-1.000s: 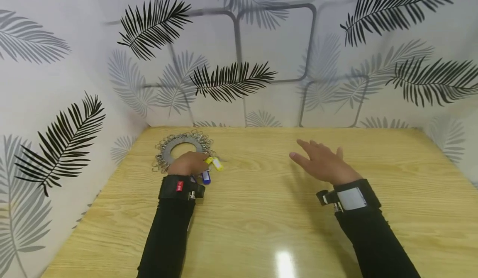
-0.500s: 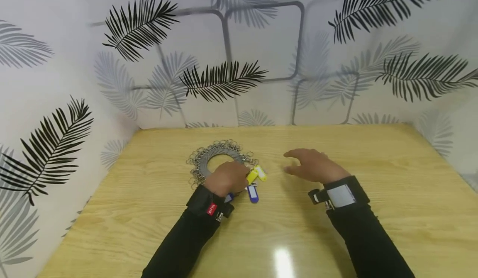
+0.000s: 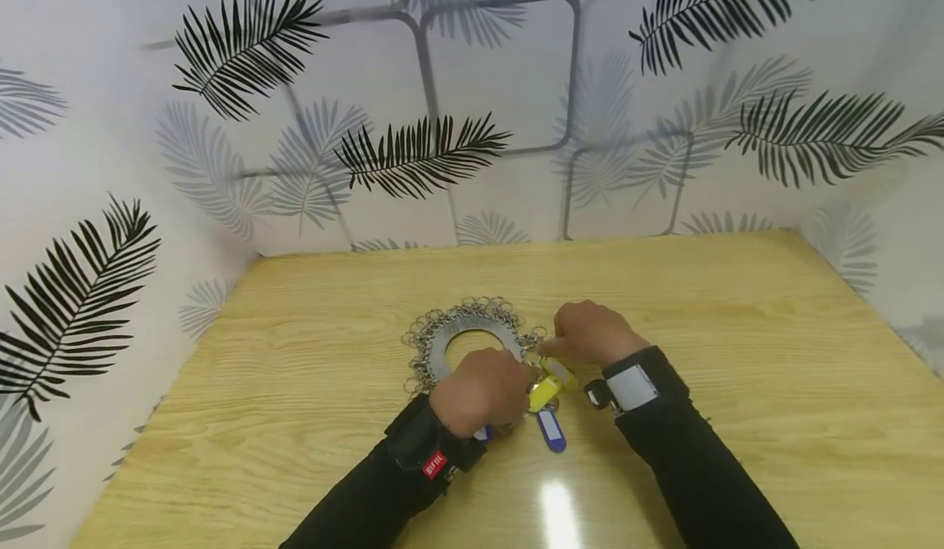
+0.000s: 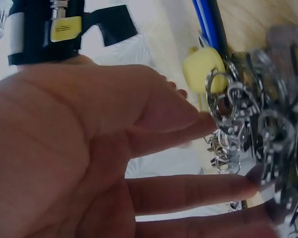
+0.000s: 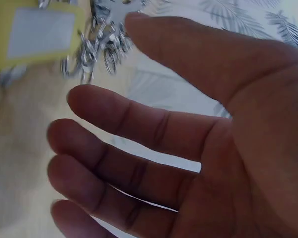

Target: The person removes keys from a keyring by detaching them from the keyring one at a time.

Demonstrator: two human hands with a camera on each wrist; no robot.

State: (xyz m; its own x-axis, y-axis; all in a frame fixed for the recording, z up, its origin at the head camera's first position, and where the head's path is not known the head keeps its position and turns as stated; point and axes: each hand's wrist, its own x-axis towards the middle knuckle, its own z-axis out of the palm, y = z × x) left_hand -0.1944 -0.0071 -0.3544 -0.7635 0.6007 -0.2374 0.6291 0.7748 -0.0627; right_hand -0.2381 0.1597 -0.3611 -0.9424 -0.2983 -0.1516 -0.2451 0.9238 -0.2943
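Note:
A flat grey metal ring [image 3: 441, 346] lies on the table, fringed with small split rings on short chains [image 3: 424, 332]. My left hand [image 3: 483, 389] grips its near right side. In the left wrist view, thumb and index finger come together beside a split ring [image 4: 219, 94], the other fingers reaching under the cluster. Two yellow key tags [image 3: 544, 393] and a blue key tag [image 3: 551, 432] hang out to the right; another blue tag [image 3: 483, 433] is mostly hidden by the left hand. Close beside the yellow tags is my right hand [image 3: 593, 334], thumb apart from its loosely bent fingers [image 5: 139, 119].
The wooden table [image 3: 310, 352] meets a leaf-patterned wall [image 3: 472, 205] at its back edge. Similar wall covering stands along the left and right sides. A bright light reflection [image 3: 556, 508] shows on the table's near part.
My left hand has pulled the metal ring with its tags rightward and nearer across the table. My right hand has moved left, down to the yellow tags. The view has swung slightly right.

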